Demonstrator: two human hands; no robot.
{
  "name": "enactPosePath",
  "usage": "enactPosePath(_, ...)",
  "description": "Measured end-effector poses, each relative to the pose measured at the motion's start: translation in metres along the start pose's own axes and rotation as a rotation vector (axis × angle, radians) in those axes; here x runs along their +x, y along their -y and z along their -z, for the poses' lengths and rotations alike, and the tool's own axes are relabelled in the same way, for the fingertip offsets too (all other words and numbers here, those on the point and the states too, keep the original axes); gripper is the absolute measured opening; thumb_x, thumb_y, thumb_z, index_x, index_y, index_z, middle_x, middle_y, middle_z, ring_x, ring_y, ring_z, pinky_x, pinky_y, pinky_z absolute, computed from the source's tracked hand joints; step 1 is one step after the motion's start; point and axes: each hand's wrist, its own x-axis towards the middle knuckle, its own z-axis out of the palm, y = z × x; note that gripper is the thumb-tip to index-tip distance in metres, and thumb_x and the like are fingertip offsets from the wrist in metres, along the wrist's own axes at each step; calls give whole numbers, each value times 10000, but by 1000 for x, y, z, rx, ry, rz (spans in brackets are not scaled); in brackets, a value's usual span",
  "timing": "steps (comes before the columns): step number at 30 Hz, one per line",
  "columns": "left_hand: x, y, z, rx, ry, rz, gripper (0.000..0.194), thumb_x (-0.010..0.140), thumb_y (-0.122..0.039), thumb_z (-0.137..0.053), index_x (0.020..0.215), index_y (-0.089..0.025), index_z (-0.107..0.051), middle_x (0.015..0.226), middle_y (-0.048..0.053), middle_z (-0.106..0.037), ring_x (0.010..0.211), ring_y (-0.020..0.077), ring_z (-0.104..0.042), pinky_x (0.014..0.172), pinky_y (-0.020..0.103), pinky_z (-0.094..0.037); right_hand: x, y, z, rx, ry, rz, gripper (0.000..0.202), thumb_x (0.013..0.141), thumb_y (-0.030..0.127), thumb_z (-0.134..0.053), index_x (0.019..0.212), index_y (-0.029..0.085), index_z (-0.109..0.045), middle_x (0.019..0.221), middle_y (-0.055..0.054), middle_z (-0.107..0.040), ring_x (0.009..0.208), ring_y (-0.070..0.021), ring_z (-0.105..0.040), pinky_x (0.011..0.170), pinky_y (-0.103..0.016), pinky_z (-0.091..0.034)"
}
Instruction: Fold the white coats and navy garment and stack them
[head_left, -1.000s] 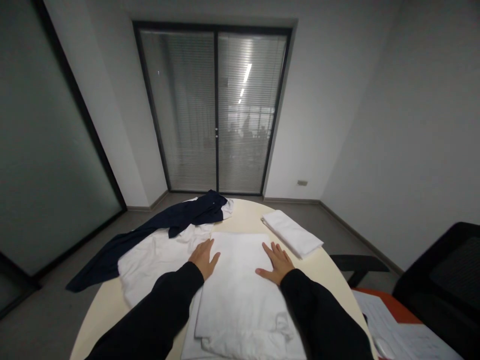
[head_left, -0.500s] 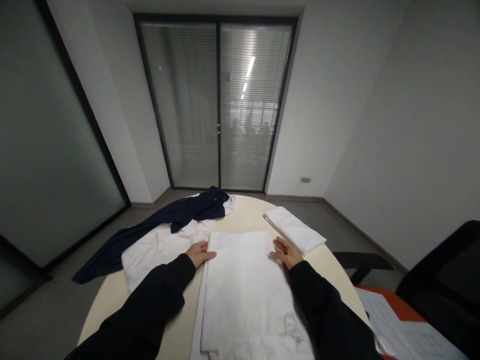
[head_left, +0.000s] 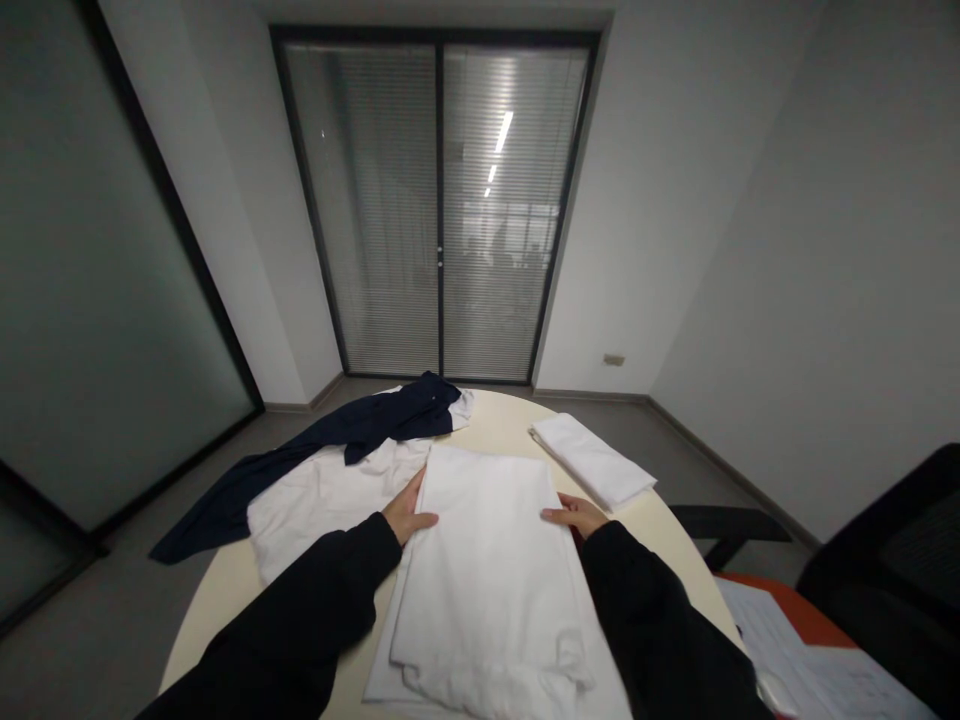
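A folded white garment (head_left: 489,565) lies in front of me, its far part lifted a little off the round table. At its left edge my left hand (head_left: 409,510) grips it, thumb on top and fingers tucked beneath. My right hand (head_left: 579,515) pinches the right edge the same way, with its fingers partly hidden under the cloth. Another layer of white cloth (head_left: 381,672) shows below the lifted part. What kind of garment it is I cannot make out.
A dark blue garment (head_left: 300,450) and a crumpled white one (head_left: 300,510) overlap the left side of the cream table (head_left: 191,640). At the right rim lies a folded white cloth (head_left: 592,460). Beyond stands an orange-seated chair (head_left: 799,605) with papers (head_left: 832,665) on it.
Both hands have closed on the garment's sides, fingers going underneath. The garment's far part has risen slightly, and its near end has shifted over the cloth below.
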Motion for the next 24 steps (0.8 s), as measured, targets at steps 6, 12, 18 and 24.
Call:
enactPosePath(6, 0, -4, 0, -85, -26, 135, 971, 571, -218, -812, 1425, -149, -358, 1274, 156, -606, 1167, 346, -571, 994, 494, -442, 3, -1, 2, -14, 157, 29, 941, 480, 434, -866, 1299, 161, -492, 1157, -145, -680, 1084, -354, -625, 962, -522, -472)
enactPosePath(12, -2, -12, 2, -131, 117, 219, 938, 512, -50, -710, 1386, -196, -402, 1221, 118, -646, 1064, 325, -635, 900, 444, -506, 3, -5, 5, -118, 167, 102, 1062, 489, 459, -854, 1395, 190, -368, 1263, -148, -615, 1160, -342, -576, 997, -500, -441)
enactPosePath(18, -11, -6, 12, -40, 169, 288, 977, 590, -227, -821, 1419, -252, -304, 1287, 129, -588, 1046, 316, -636, 737, 372, -558, 4, -2, 5, -162, 165, 123, 994, 500, 485, -834, 1362, 171, -451, 1245, -161, -630, 1128, -360, -593, 988, -532, -431)
enactPosePath(24, -4, -3, 12, -1, 181, 83, 904, 570, -305, -873, 1351, -136, -450, 1266, 181, -592, 1202, 341, -536, 1027, 468, -405, 0, 8, 4, -93, 223, 47, 814, 540, 455, -824, 1254, 152, -577, 1141, -157, -689, 1045, -370, -640, 966, -552, -438)
